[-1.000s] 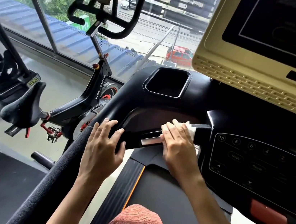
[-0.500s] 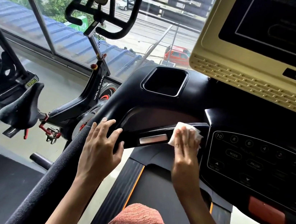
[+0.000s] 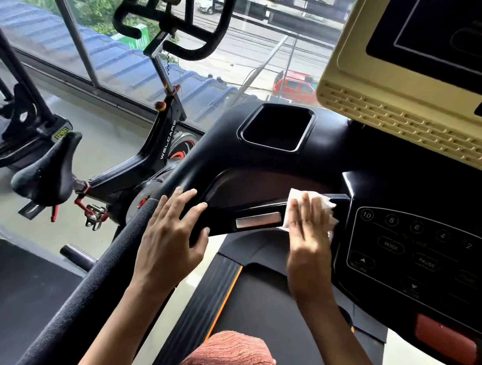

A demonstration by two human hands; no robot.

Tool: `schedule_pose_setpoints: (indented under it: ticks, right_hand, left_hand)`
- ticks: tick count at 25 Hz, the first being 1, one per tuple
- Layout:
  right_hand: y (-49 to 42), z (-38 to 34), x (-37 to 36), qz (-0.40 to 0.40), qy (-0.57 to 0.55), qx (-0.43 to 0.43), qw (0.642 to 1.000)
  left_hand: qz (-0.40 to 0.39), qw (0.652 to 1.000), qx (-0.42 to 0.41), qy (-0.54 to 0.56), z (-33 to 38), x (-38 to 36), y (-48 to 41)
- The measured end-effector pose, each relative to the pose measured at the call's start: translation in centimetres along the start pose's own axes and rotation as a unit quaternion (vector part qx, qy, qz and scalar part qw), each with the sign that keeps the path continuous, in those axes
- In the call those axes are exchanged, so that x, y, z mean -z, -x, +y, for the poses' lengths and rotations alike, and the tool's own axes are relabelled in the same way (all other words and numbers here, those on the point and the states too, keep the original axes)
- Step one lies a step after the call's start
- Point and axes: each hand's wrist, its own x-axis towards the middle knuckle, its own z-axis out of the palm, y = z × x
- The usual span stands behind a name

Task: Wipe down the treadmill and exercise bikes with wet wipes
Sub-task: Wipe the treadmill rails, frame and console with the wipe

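I stand on a black treadmill [image 3: 236,163], facing its console. My right hand [image 3: 309,237] presses a white wet wipe [image 3: 299,197] flat against the inner handle bar, just left of the keypad [image 3: 426,255]. Its fingers lie straight over the wipe. My left hand [image 3: 171,234] rests on the left handrail where it joins the console, fingers spread over the top and the thumb under the edge. A silver sensor plate [image 3: 257,224] on the bar shows between the two hands. A black exercise bike [image 3: 145,151] stands to the left by the window.
A beige-framed screen [image 3: 429,93] hangs over the console at upper right. A cup holder recess [image 3: 276,127] sits in the console top. A red stop button [image 3: 445,344] is at lower right. Another machine's frame [image 3: 13,109] stands far left. The belt [image 3: 270,324] lies below.
My right hand has slid the wipe rightward along the bar, uncovering the silver sensor plate, and now sits against the keypad's edge. My left hand has stayed on the handrail.
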Motion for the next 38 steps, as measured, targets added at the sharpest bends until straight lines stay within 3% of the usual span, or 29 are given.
schedule_pose_setpoints:
  ticks: [6, 10, 15, 17, 18, 20, 22, 26, 29, 38]
  right_hand:
    - [-1.0, -8.5, -2.3, -0.083, -0.024, 0.208, 0.974]
    - [-2.0, -6.6, -1.8, -0.090, -0.015, 0.230, 0.969]
    - [-2.8, -2.6, 0.1, -0.042, 0.005, 0.065, 0.997]
    - [-3.1, -5.0, 0.0, -0.034, -0.067, 0.024, 0.997]
    - [-3.6, -6.6, 0.1, -0.033, -0.148, -0.015, 0.988]
    - [-4.7, -9.5, -0.3, -0.038, -0.326, -0.121, 0.937]
    - [-4.5, -12.4, -0.8, -0.112, -0.415, -0.168, 0.887]
    - [-4.5, -14.9, -1.3, -0.227, -0.443, -0.156, 0.853]
    - [-7.7, -14.8, -2.3, -0.236, -0.453, -0.246, 0.824]
    - [-8.1, -14.8, -2.5, -0.246, -0.438, -0.344, 0.793]
  left_hand:
    - [-0.015, 1.000, 0.009, 0.025, -1.0, 0.7, 0.9]
    - [-0.008, 0.999, 0.013, 0.050, -1.6, 1.2, 1.6]
    - [-0.002, 0.997, 0.036, 0.071, -1.4, 1.5, 1.8]
    - [-0.009, 0.996, 0.046, 0.078, -1.4, 1.5, 1.6]
    - [-0.011, 0.995, 0.056, 0.086, -1.4, 1.6, 1.3]
    - [-0.010, 0.993, 0.072, 0.093, -1.4, 1.8, 0.8]
    - [0.000, 0.992, 0.079, 0.094, -1.7, 2.1, 0.5]
    - [-0.005, 0.990, 0.086, 0.108, -2.2, 2.3, 0.1]
    - [-0.016, 0.991, 0.073, 0.111, -2.3, 2.0, -0.1]
    - [-0.020, 0.992, 0.058, 0.106, -2.3, 1.9, 0.1]
